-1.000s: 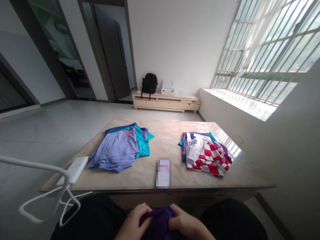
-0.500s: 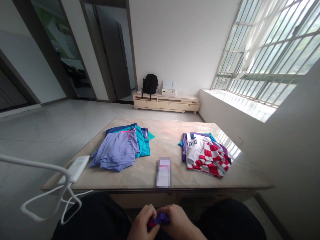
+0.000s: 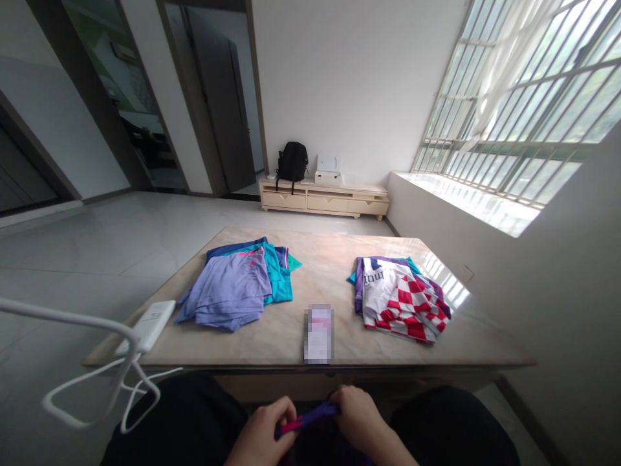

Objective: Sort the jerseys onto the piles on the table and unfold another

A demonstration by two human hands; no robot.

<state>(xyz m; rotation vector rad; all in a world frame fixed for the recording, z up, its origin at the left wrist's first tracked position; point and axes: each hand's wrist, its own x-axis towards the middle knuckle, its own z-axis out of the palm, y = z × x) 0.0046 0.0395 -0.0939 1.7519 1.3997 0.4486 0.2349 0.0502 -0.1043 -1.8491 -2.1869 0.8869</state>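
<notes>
Pale tabletop (image 3: 320, 268) ahead: lavender garment (image 3: 226, 285) at L; nearer me, L hand (image 3: 264, 428) pinches purple-red cloth (image 3: 316, 415), strung across to R hand (image 3: 359, 414), also gripping; checked jersey (image 3: 412, 303) far R. Prob. edge-straightening step; next move wants both grips firm, IMO.

Daylight enters through a barred window (image 3: 526, 120) at upper right. A low cream cabinet (image 3: 326, 203) stands along the white wall (image 3: 349, 84), above centre.

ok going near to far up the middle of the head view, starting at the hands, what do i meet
Purple-and-red cloth → pixelated rectangular item → gray floor → cream low cabinet with drawers → white wall
</notes>
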